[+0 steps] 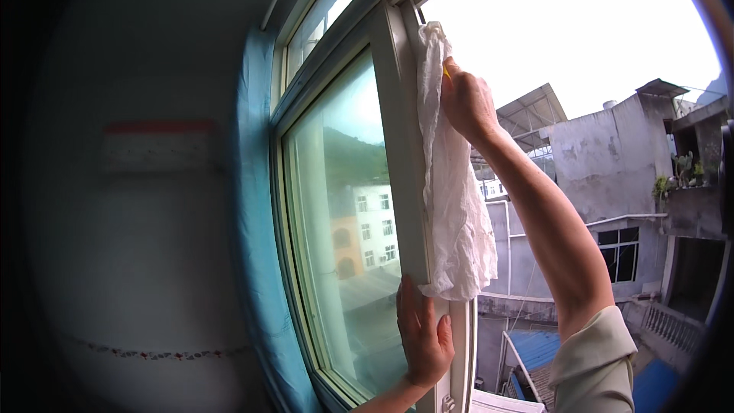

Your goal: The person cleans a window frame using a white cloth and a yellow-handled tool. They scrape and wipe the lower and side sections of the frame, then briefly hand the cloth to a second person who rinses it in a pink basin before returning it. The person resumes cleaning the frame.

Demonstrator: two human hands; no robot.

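Observation:
Raised high, my right hand (pixel 468 103) is closed at the upper part of a thin, crumpled white cloth (pixel 461 222). The cloth hangs down along the upright edge of the window sash frame (pixel 410 183). A small yellow bit of something shows by my right fingers; what it belongs to is hidden. Lower down, my left hand (pixel 424 336) lies flat against the same frame, fingers stretched upward, just below the cloth's lower edge. Left of it is the greenish window pane (pixel 344 245).
A blue curtain (pixel 256 183) hangs at the window's left side. Beyond it is a dim wall with a red-topped white box (pixel 160 145). To the right the window stands open onto grey buildings (pixel 596 153) and a blue roof (pixel 535 352) below. A latch (pixel 448 404) sits low on the frame.

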